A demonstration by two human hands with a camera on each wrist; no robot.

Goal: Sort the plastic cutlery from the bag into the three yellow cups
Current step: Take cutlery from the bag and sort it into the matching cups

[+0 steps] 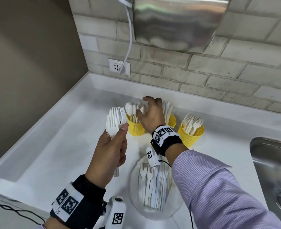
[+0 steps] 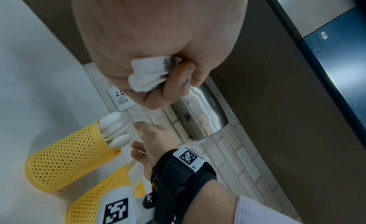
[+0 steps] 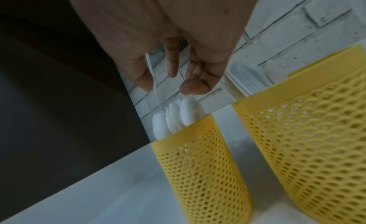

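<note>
My left hand (image 1: 115,142) grips a bunch of white plastic forks (image 1: 115,120) by the handles, tines up, left of the cups; in the left wrist view the handle ends (image 2: 147,74) stick out of my fist (image 2: 170,77). My right hand (image 1: 143,107) hovers over the left yellow cup (image 1: 135,128), fingers loosely spread just above the spoons (image 3: 178,118) and holding nothing (image 3: 178,82). The middle cup (image 1: 172,120) holds knives and is partly hidden by that hand. The right cup (image 1: 191,133) holds forks. The clear bag (image 1: 154,184) with several pieces of cutlery lies near me.
A steel sink (image 1: 275,171) lies at the right. A hand dryer (image 1: 177,22) hangs on the tiled wall above the cups, its cable running to an outlet (image 1: 119,66). A brown wall bounds the white counter (image 1: 62,138) on the left.
</note>
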